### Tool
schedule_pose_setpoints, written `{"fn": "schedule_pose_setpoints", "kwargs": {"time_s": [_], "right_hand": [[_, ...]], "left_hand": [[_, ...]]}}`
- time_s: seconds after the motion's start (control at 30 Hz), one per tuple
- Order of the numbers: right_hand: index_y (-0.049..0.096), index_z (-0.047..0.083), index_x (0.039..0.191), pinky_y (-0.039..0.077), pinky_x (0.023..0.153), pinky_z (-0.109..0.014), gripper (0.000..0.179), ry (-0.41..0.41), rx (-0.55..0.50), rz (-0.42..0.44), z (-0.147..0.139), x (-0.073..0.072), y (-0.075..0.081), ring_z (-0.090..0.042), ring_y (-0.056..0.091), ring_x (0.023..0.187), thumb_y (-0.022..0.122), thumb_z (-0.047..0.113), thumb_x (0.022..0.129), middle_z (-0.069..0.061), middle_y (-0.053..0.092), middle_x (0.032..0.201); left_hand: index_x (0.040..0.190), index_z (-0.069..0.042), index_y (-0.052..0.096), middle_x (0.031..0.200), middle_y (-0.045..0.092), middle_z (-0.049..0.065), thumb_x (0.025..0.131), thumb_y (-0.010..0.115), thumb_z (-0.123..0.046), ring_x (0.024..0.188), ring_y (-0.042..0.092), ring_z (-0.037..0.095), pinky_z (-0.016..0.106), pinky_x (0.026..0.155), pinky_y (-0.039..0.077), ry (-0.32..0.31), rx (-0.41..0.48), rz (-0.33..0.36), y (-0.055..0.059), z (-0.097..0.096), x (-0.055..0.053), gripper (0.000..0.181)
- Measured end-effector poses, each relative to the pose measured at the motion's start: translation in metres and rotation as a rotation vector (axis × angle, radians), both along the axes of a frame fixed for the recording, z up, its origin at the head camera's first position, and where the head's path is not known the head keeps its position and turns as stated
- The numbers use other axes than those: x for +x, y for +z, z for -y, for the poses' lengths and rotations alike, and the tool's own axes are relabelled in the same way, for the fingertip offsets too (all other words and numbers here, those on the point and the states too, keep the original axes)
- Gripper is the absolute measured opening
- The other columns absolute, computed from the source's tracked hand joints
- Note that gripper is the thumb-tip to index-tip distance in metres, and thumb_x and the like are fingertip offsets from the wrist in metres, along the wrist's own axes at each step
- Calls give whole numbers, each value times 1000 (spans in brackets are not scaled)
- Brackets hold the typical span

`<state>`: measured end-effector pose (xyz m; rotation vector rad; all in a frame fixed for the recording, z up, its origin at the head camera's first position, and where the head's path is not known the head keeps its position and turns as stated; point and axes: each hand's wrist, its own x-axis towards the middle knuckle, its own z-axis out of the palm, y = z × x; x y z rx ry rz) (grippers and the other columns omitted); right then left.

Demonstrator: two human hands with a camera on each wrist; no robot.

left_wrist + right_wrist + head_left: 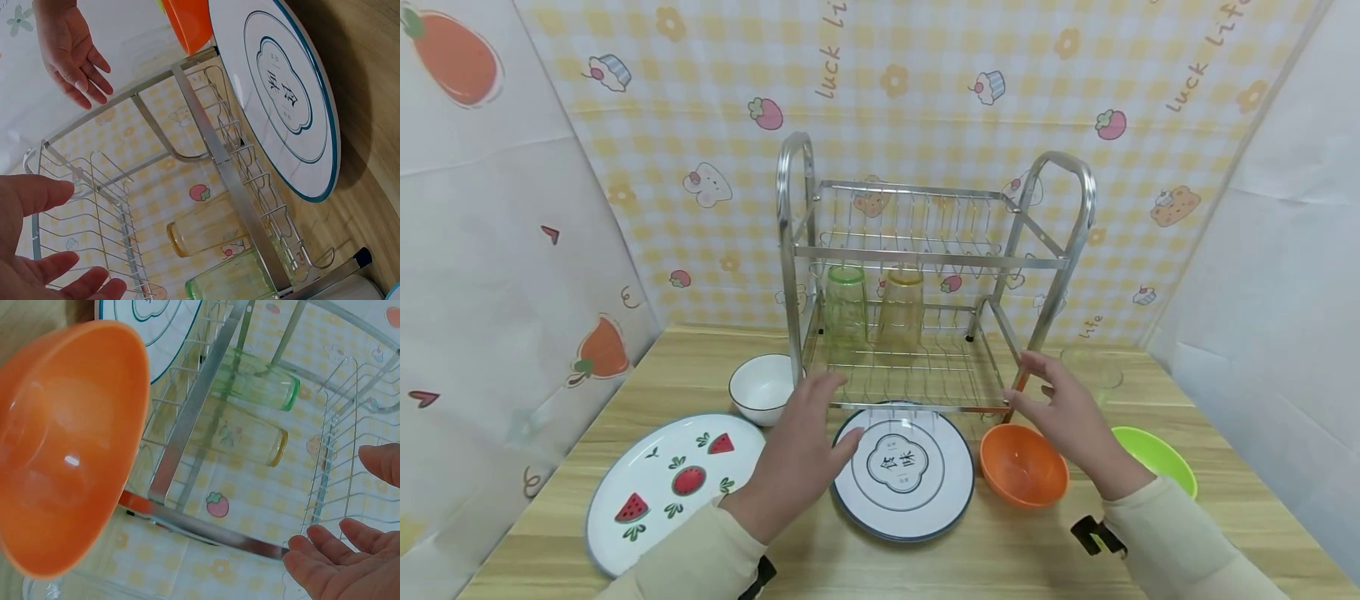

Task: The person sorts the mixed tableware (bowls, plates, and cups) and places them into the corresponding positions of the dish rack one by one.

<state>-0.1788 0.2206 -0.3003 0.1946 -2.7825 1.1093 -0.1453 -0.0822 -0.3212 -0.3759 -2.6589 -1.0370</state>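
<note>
- Silver two-tier metal dish rack (928, 257) is stood upright on a light wooden table (992, 558); its whole frame is shown only by the head view.
- Left hand (805, 446) is held at the rack's front left, thumb and fingers spread wide; whether the frame is touched cannot be told.
- Right hand (1067, 408) is held beside the rack's right front leg, thumb and fingers parted; contact cannot be told. Its palm is revealed by the left wrist view.
- On the lower tier, a green-tinted clear glass (846, 308) and a yellow-tinted clear glass (901, 312) are stood side by side.
- Just before the rack, a round white plate with a dark blue rim (898, 517) is laid.
- Beside it, a round orange bowl (1022, 467) is set; its inside is shown largest in the right wrist view.
- A lime-green bowl (1157, 454), plain in the head view, is reduced to a sliver in the left wrist view.
</note>
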Motion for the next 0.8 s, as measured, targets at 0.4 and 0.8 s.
{"fn": "schedule_pose_setpoints", "kwargs": {"time_s": [0.4,0.8], "right_hand": [[33,-7,143,33,106,-57,64,-45,5,-15,-21,6,0,-43,36,134,62,23,95,-27,37,147],[33,-11,142,34,105,-58,62,-85,9,-80,-40,4,-3,-46,35,132,61,18,95,-31,37,145]], "left_hand": [[132,-3,50,134,48,15,83,76,-19,126,45,32,47,98,46,-41,-84,-139,-8,-10,6,57],[131,-4,50,133,49,13,84,74,-20,123,46,30,45,93,50,-50,-133,-161,-13,-13,8,55]]}}
